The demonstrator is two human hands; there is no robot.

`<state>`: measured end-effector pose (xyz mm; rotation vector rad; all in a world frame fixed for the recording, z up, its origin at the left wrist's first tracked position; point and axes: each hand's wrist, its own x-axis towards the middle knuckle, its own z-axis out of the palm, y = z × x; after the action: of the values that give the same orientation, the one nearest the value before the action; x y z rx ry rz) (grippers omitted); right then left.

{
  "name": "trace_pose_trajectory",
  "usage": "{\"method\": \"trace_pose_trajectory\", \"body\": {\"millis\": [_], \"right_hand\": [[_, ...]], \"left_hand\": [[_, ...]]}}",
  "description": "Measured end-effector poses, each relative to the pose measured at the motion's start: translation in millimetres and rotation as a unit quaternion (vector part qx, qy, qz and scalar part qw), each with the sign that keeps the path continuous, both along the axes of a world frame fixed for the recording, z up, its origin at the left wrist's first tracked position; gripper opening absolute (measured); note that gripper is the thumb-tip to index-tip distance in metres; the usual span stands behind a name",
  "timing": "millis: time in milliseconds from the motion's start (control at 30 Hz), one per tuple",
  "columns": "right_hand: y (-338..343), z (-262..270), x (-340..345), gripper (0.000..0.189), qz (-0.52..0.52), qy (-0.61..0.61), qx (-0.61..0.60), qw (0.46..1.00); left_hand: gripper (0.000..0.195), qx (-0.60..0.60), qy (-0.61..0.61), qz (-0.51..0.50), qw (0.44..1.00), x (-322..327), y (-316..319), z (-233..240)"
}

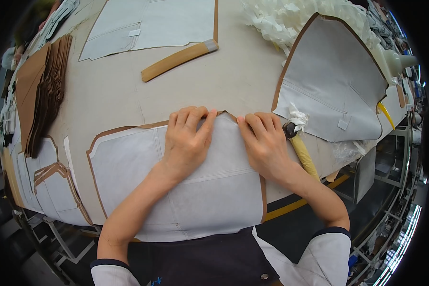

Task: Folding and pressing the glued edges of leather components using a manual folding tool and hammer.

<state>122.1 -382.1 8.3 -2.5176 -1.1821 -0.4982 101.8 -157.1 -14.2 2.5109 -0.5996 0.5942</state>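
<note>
A panel with a whitish-grey backing and a narrow brown border (128, 168) lies in front of me, its near edge reaching my dark apron. My left hand (187, 137) pinches the far edge near its middle, thumb and forefinger at the brown margin. A short way to the right, my right hand (264, 143) grips the same edge at the panel's corner. Between the two hands the brown margin rises in a small peak. Just beyond my right hand lies a hammer (304, 153) with a yellow-wrapped handle, its dark head beside crumpled white material.
A flat wooden tool (178, 60) with a grey end lies beyond the panel. Similar panels lie at the far side (164, 25) and at right (329, 78). Brown pieces (44, 93) are stacked at left above smaller edged pieces (57, 193). White scraps (275, 21) heap at back right.
</note>
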Motion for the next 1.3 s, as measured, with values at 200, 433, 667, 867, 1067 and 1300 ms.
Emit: {"method": "trace_pose_trajectory", "body": {"millis": [200, 433, 667, 867, 1067, 1300], "right_hand": [[1.6, 8.8, -2.5, 0.033, 0.016, -0.006, -0.023, 1.000], [93.4, 1.1, 138.8, 0.038, 0.111, -0.032, 0.049, 0.992], [136.6, -7.0, 171.6, 0.031, 0.222, 0.058, -0.056, 0.972], [17.2, 32.5, 141.9, 0.028, 0.144, 0.162, 0.019, 0.976], [-41.9, 40.3, 96.6, 0.037, 0.156, 0.282, -0.049, 0.945], [-34.4, 38.7, 97.6, 0.037, 0.245, 0.200, -0.084, 0.945]], "left_hand": [[0.044, 0.029, -0.025, -0.025, 0.999, -11.4, 10.3, 2.8], [0.037, 0.029, -0.034, 0.034, 0.998, -35.2, -13.2, 11.0], [0.044, 0.011, 0.010, -0.006, 1.000, -44.0, -23.4, 12.0], [0.051, 0.019, 0.031, -0.004, 0.999, -41.2, -22.3, 9.1], [0.050, 0.053, 0.045, -0.004, 0.998, -40.0, -26.3, 10.1], [0.049, 0.077, 0.057, -0.004, 0.995, -40.0, -28.8, 9.5]]}}
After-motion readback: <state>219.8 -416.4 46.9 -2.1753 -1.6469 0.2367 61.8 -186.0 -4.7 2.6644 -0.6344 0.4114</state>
